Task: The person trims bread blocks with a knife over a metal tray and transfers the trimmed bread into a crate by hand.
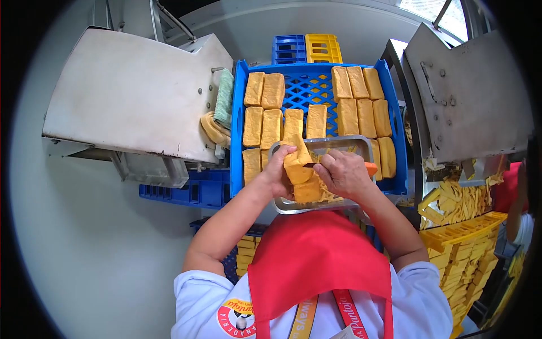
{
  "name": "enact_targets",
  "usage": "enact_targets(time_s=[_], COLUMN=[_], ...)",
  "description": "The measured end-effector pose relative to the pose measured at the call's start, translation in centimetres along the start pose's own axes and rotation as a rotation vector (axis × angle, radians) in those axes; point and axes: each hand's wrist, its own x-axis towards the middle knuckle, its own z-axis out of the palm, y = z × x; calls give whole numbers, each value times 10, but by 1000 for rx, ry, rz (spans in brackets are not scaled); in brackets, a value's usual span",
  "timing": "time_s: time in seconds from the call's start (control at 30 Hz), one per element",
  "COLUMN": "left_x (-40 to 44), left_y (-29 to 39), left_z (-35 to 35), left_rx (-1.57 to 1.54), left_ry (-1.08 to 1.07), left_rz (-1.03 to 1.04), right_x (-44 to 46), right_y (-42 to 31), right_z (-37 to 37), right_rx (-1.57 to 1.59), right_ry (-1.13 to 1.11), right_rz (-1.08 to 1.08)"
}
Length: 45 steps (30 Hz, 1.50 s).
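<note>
My left hand is closed around a golden loaf of bread, tilted over a metal tray. My right hand grips a knife by its orange handle, and the dark blade touches the loaf's side. Under the held loaf, another loaf rests in the tray among thin crust trimmings. The tray sits at the near side of a blue crate holding rows of loaves. Part of the blade is hidden by my fingers and the bread.
Metal machines stand on the left and right. A green cloth hangs by the left one. Slices and trimmings pile up at right above a yellow crate. Another person's arm shows at the far right.
</note>
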Motion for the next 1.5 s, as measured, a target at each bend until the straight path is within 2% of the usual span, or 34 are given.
enact_targets(time_s=[0.13, 0.2, 0.33, 0.4, 0.5, 0.53, 0.6, 0.63, 0.7, 0.8, 0.93, 1.07, 1.13, 1.23, 1.3, 1.37, 1.43, 1.5], left_x=[-1, -1, 6, 7, 1, -1, -6, -9, -12, -11, -10, -5, -3, 0, 7, 4, 3, 3], left_y=[1, 1, -1, -1, 1, 2, 3, 4, 3, -2, -13, -24, -27, -28, -26, -29, -30, -30], left_z=[4, 4, 3, 4, 11, 12, 11, 10, 11, 13, 22, 24, 26, 27, 24, 20, 20, 22], left_rx=[-14, 27, 16, -3, 2, 1, -214, -215, -434, -553, -590, -580, -582, -604, -645, -612, -579, -662], left_ry=[23, 24, -25, -9, 17, 17, -52, -52, -79, -95, -136, -91, -88, -86, -20, -75, -129, -64], left_rz=[-7, -32, -13, -13, 21, 21, 108, 108, 251, 290, 343, 427, 440, 482, 501, 509, 510, 453], right_x=[2, -1, 1, 1, 0, -2, -8, -11, -20, -27, -27, -33, -33, -36, -35, -33, -32, -30], right_y=[2, 5, 3, 0, 2, 5, 15, 18, 20, 8, 3, 4, 5, -1, -2, -2, 4, 10], right_z=[-1, 2, -4, -1, -2, -3, -6, -6, -7, -7, 8, 14, 13, 23, 21, 17, 12, 17], right_rx=[-42, -11, -12, -41, 31, 32, 173, 173, 121, 135, 8, 38, 148, 129, 152, 174, 140, 60], right_ry=[-11, -136, -147, -267, -296, -297, -150, -151, -92, -70, 9, -13, -130, -250, -254, -257, -78, -58], right_rz=[-25, -1, -39, 21, 37, 36, 124, 124, 188, 169, 198, 231, 254, 262, 261, 260, 270, 288])
